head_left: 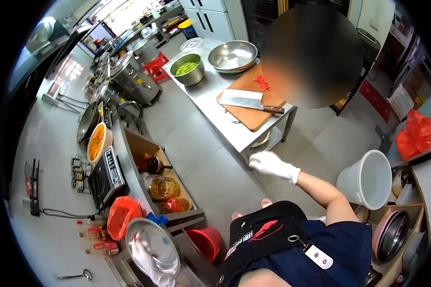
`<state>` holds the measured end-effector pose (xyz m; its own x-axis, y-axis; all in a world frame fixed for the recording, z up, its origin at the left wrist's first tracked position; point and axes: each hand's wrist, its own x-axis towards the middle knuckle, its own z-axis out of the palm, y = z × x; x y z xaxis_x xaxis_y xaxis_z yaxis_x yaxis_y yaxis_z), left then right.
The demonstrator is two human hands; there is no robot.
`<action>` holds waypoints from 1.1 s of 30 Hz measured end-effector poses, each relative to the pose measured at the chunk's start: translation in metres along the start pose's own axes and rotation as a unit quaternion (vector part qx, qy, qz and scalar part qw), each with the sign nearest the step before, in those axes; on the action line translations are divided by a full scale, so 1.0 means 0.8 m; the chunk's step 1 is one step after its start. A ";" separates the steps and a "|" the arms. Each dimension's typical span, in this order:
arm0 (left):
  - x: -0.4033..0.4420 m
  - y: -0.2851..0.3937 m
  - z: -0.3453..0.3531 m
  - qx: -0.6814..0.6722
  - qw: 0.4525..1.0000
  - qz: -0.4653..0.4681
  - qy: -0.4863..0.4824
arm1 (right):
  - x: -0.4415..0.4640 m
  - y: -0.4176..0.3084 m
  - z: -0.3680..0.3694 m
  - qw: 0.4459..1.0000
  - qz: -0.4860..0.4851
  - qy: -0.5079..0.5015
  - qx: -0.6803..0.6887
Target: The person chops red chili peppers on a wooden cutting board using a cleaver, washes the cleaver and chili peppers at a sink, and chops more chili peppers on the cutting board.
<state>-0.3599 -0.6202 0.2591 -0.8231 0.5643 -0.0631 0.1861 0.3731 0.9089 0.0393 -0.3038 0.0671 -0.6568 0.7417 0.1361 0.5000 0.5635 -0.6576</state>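
Observation:
My left hand (143,258), in a white glove, grips a clear round lid (165,249) by its near side, above the counter edge at lower left. An orange-red plastic bag (123,217) lies just beyond the lid. My right hand (273,165), also gloved in white, is in the air near the corner of the steel table (220,126). Its fingers look curled in; whether anything is inside them is hidden. On that table a cleaver (242,99) rests on a wooden cutting board (254,115), with chopped red pieces (262,83) at the board's far end.
A pot of green vegetables (187,69) and a wide steel bowl (232,55) stand on the table. Along the left counter are an induction cooker (107,174) and a bowl of orange food (97,142). An open drawer (165,165) holds bottles. A white bucket (368,182) stands right.

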 end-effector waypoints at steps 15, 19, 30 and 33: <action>0.174 0.094 0.546 0.038 0.880 0.046 -0.471 | 0.141 0.226 -0.075 0.938 0.152 0.077 -0.302; 0.206 0.104 0.625 0.085 0.865 0.045 -0.493 | 0.131 0.191 -0.098 0.966 0.174 0.050 -0.186; 0.187 0.094 0.775 0.154 0.895 0.125 -0.400 | 0.128 0.228 -0.227 0.902 0.376 0.001 0.211; 0.163 0.090 0.821 0.200 0.882 0.261 -0.339 | 0.126 0.254 -0.245 0.915 0.353 0.007 0.196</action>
<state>-0.1012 -0.0364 0.0458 -0.0856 0.9957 -0.0342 0.7297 0.0860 0.6783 0.1850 -0.0433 0.0927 -0.2400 0.8764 -0.4176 0.5552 -0.2290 -0.7996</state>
